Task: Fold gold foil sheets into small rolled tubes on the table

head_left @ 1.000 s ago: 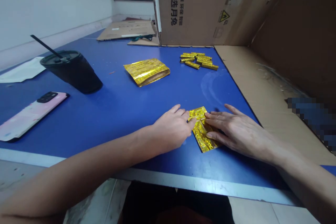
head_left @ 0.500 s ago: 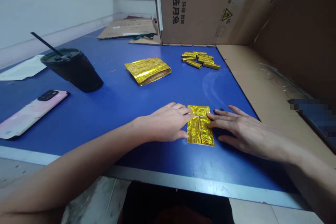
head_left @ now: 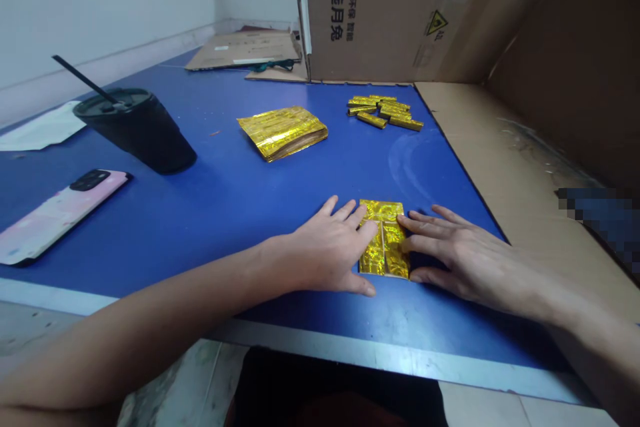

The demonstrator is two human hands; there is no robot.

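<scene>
A sheet of shiny gold foil paper [head_left: 381,211] lies folded on the blue table in front of me, its side flaps meeting at a seam near the middle. My left hand [head_left: 333,247] rests at its left edge with the fingers spread, the index finger over the left flap and the thumb stretched below. From the right, my right hand [head_left: 445,247] touches the paper's right edge with its fingertips, fingers apart. Farther back sits a thick stack of gold foil paper [head_left: 283,132]. Several small rolled gold pieces [head_left: 385,112] lie heaped at the back right.
A black tumbler [head_left: 145,133] with a straw stands at the left, behind a phone [head_left: 65,217] in a pink and white case. Flat cardboard [head_left: 245,50] lies at the back. A large cardboard box [head_left: 380,13] walls the far side, and cardboard [head_left: 465,140] borders the right edge.
My left hand has shifted slightly right and nearer, its index finger now reaching over the flap and its thumb below the paper. My right thumb has come in to the paper's lower right corner.
</scene>
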